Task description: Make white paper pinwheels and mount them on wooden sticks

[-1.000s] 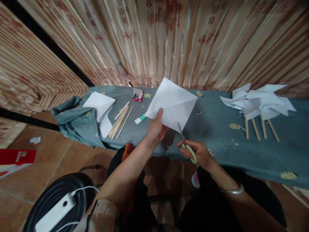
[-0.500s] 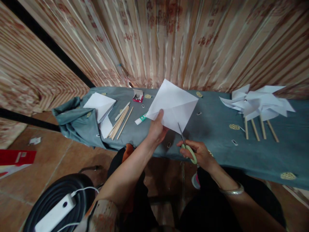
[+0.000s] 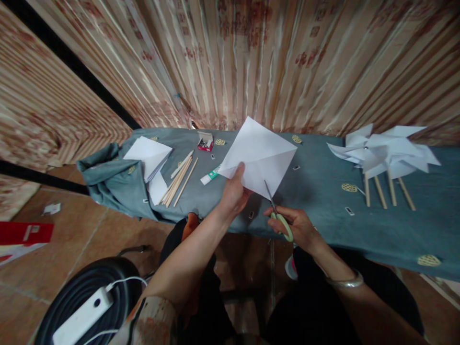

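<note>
A creased white square of paper is held up over the cloth-covered table, turned so one corner points towards me. My left hand grips its lower left side, thumb on top and fingers beneath. Scissors with pale green handles are in my right hand, fingers closed round the loops. Their blades lie at the near corner of the paper, pointing up towards its middle. How far the blades are apart is hard to see.
Left on the table are folded white papers, several wooden sticks, a glue tube and a small red box of metal pins. White paper pinwheels on sticks lie right. A curtain hangs behind.
The paper has shifted very slightly up and right in view. Both hands and the scissors keep nearly the same position, with the blades still at the near corner.
</note>
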Demonstrator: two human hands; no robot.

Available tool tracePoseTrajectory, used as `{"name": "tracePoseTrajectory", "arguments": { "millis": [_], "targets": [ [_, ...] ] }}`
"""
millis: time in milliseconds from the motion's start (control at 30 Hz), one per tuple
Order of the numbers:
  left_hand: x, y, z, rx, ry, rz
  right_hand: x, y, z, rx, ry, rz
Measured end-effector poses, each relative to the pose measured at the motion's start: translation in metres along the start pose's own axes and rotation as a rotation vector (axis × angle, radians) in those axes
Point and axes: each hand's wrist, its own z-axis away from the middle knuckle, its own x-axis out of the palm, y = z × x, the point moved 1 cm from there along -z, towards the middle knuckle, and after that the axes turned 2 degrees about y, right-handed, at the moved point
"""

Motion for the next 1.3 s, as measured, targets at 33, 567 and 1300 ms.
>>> {"name": "tracePoseTrajectory", "arguments": {
  "millis": [33,567,1300],
  "targets": [
    [0.000,0.000,0.000,-0.004,0.010,0.008,0.001,0.000,0.000,0.010,0.003,-0.011],
    [0.001,-0.006,0.008,-0.054,0.026,-0.050,-0.001,0.002,-0.002,-0.012,-0.002,-0.026],
    [-0.004,-0.011,0.007,-0.023,-0.054,-0.091,0.002,0.000,-0.004,-0.001,0.029,-0.030]
  ]
}}
